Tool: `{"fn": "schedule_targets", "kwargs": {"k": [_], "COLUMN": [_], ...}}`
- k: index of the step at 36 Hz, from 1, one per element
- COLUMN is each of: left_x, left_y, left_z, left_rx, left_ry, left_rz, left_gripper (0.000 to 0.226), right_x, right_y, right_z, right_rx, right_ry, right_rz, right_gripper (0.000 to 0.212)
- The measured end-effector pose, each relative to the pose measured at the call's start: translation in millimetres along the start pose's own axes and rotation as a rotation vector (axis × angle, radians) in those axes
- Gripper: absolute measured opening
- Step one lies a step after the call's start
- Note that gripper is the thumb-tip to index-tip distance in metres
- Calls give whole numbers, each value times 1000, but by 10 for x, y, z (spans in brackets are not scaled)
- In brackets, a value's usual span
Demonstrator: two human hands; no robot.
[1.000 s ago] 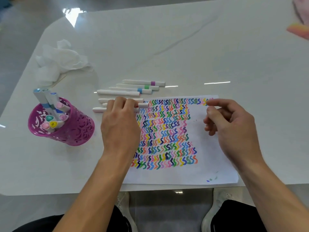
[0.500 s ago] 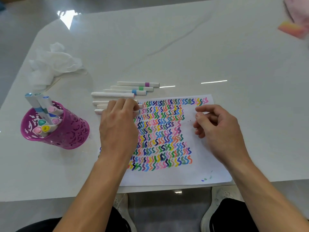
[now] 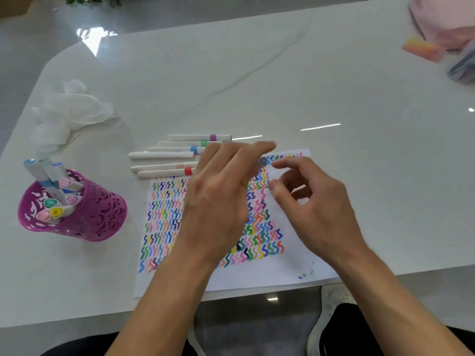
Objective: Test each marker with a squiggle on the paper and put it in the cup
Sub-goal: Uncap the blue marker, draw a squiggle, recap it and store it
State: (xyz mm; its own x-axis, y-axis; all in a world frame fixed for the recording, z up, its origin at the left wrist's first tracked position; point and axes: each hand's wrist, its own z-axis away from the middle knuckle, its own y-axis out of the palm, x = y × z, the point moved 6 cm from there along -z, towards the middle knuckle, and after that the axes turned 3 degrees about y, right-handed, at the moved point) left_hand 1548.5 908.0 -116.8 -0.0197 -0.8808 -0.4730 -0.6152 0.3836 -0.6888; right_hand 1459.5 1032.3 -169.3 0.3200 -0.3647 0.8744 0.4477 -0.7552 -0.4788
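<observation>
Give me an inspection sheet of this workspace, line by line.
Surface: white marble-look table, glossy, with glare.
Job's things: paper covered in coloured squiggles; six markers lying by its far left corner; purple cup holding several markers.
Clutter: crumpled tissue far left; pink items at the far right corner.
Grippers: left hand grips a marker over the paper; right hand holds nothing, fingers near the marker's cap end.
Cables: nothing seen.
Surroundings: grey floor; shoe below the table edge.
</observation>
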Motion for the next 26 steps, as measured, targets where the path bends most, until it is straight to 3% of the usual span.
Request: {"fn": "schedule_targets", "kwargs": {"k": [2,5,13,19,26], "left_x": [-49,-87,-31,74,-35], "left_y": [-4,-8,1,125,277], "left_z": [-10,1,101,238,255], "left_rx": [-15,-46,-67,107,392], "left_ry": [8,-18,-318,-445,-240], "left_rz": [32,137,398,239,8], "left_gripper": [41,32,16,9,24], "right_x": [66,146,192,206,151], "right_y": [8,31,-111,-235,-190], "right_z": [6,42,75,102,125], "right_rx": [33,42,-13,32,97], "right_ry": [-72,-187,-216,-212,-275], "right_rz": [53,207,361,416,572], "right_gripper": [33,43,35,37,20]}}
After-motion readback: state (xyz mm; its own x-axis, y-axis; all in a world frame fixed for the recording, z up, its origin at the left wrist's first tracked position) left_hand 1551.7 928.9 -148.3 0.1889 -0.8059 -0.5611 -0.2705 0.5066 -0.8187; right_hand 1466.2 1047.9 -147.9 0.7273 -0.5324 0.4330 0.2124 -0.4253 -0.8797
